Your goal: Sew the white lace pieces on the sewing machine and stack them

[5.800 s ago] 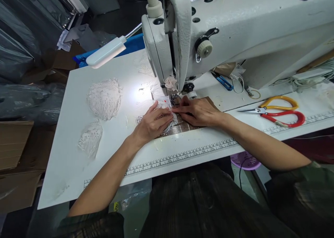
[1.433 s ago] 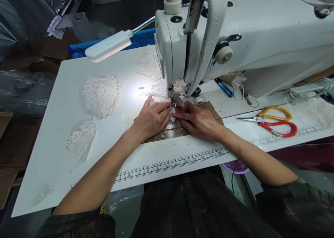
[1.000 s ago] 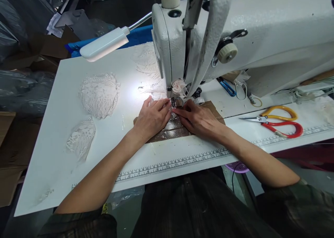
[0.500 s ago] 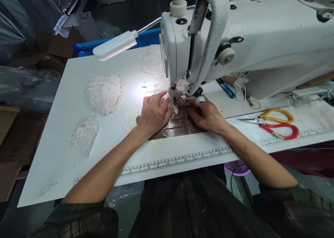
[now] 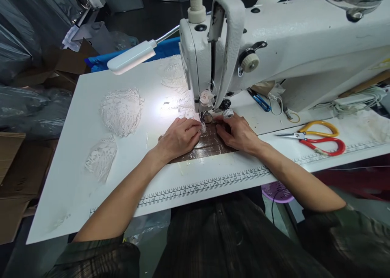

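My left hand is closed on a small piece of white lace just left of the needle area of a white sewing machine. Most of that lace is hidden under the fingers. On the other side of the needle, my right hand has its fingers bent together below a ribbed white knob. Whatever its fingertips pinch is too hidden to name. Both hands rest at a shiny brown taped plate on the machine bed. More white lace lies behind my left hand.
Lace cups and a smaller lace piece lie on the left of the white table. Scissors with yellow and red handles and a blue cutter lie right. A lamp hangs over the back left.
My left hand has lowered slightly toward me, its fingers flatter and lower by the needle. My right hand stays close to the needle area. The whole view has shifted a little.
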A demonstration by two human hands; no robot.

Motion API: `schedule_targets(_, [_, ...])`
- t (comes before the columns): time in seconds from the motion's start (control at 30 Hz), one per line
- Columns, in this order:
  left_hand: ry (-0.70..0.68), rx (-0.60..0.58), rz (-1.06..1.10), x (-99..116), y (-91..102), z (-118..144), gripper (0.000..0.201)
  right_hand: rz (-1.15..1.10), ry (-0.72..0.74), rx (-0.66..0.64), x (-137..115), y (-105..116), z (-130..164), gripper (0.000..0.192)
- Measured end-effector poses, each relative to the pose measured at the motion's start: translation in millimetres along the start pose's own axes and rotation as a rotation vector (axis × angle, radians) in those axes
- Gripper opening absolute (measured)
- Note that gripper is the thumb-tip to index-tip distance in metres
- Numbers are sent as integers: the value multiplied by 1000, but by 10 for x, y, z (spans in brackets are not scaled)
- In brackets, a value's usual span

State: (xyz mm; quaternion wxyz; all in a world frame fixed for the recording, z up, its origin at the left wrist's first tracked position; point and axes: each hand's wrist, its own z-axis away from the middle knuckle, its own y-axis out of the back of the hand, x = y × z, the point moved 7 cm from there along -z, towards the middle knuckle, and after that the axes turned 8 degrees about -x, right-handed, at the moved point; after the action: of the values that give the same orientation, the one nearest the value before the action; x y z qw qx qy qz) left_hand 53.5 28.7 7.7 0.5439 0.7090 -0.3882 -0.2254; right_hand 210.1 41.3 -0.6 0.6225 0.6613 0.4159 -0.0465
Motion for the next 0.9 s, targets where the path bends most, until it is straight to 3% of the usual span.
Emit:
schedule_targets(0.33, [-48, 83, 13, -23, 2, 32, 21, 73, 127, -102, -61, -136, 48, 39])
schedule_targets(0.9, [-17, 36, -41, -10, -15, 19, 23, 164, 184, -157, -66, -165, 57, 37])
